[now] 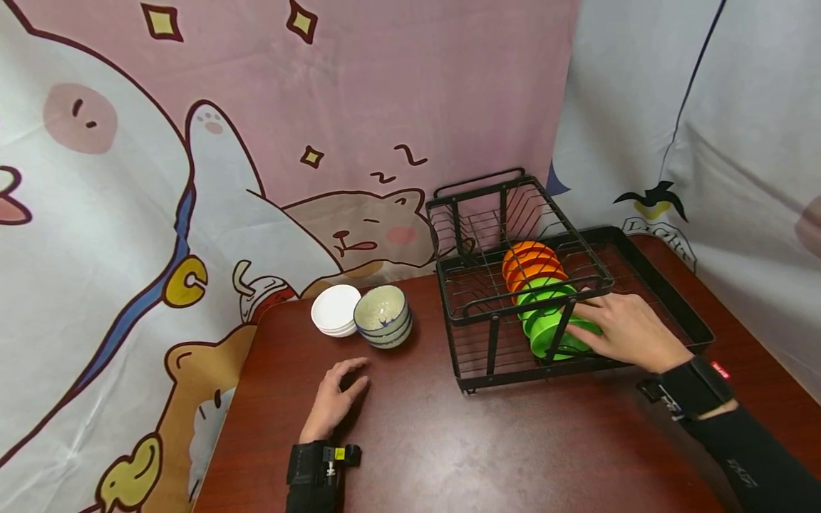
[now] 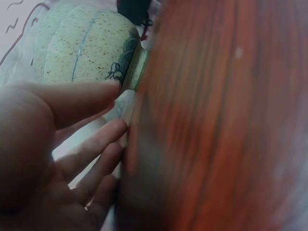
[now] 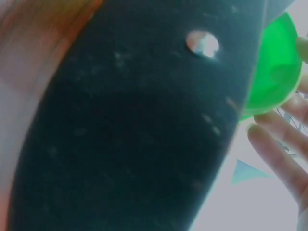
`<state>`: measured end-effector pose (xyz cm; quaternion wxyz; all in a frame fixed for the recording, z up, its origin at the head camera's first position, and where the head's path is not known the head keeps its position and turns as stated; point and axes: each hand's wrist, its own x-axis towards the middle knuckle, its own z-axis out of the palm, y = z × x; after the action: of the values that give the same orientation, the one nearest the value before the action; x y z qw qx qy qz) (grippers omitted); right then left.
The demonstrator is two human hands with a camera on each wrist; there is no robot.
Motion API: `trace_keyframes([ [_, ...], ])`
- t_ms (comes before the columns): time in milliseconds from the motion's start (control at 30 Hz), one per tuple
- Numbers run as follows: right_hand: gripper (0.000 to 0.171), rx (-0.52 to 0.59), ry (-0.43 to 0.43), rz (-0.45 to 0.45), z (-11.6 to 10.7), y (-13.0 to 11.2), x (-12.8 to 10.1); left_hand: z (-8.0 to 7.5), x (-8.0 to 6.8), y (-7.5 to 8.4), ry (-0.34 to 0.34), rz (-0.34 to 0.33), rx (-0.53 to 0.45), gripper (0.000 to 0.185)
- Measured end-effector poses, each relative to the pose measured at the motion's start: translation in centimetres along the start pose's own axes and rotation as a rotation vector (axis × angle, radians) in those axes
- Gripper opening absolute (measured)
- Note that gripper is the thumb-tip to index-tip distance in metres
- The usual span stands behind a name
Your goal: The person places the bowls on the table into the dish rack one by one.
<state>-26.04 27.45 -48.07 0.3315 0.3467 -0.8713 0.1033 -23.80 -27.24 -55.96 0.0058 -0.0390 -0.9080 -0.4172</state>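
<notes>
My right hand is at the right side of the black dish rack, gripping the frontmost green bowl by its rim. In the right wrist view, fingertips lie along the edge of that green bowl, while a dark rack bar covers much of the view. Behind it, more green bowls and several orange bowls stand on edge in a row on the lower tier. My left hand rests on the table with relaxed fingers, holding nothing, just in front of the speckled bowls.
A stack of white dishes stands left of the speckled bowls at the table's back edge. The rack's upper wire tier overhangs the colored bowls. A black tray extends to the right under the rack. A printed cloth hangs behind the table.
</notes>
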Motion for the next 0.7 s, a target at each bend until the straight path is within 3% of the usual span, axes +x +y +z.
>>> trace_keyframes([
  [133, 0.067, -0.009, 0.031, -0.022, -0.6, 0.2, 0.4, -1.0, 0.6, 1.6, 0.114, 0.019, 0.051, 0.027],
  [333, 0.066, -0.092, 0.07, 0.032, -1.9, 1.4, 1.0, -2.7, 2.1, 4.8, 0.229, -0.014, -0.019, 0.032],
  [367, 0.065, -0.1, 0.058, 0.062, -2.1, 1.6, 1.1, -2.8, 2.5, 5.3, 0.237, -0.02, -0.023, 0.034],
  [500, 0.032, -0.088, -0.038, 0.275, -2.9, 2.7, 1.4, -3.1, 4.0, 6.8, 0.262, -0.032, 0.013, 0.042],
  [633, 0.053, -0.049, -0.141, 0.498, -3.2, 3.7, 1.9, -2.9, 5.4, 7.5, 0.303, -0.034, 0.104, 0.046],
  [700, 0.053, -0.028, -0.182, 0.583, -3.0, 4.1, 2.0, -2.7, 6.0, 7.6, 0.325, -0.027, 0.178, 0.046],
])
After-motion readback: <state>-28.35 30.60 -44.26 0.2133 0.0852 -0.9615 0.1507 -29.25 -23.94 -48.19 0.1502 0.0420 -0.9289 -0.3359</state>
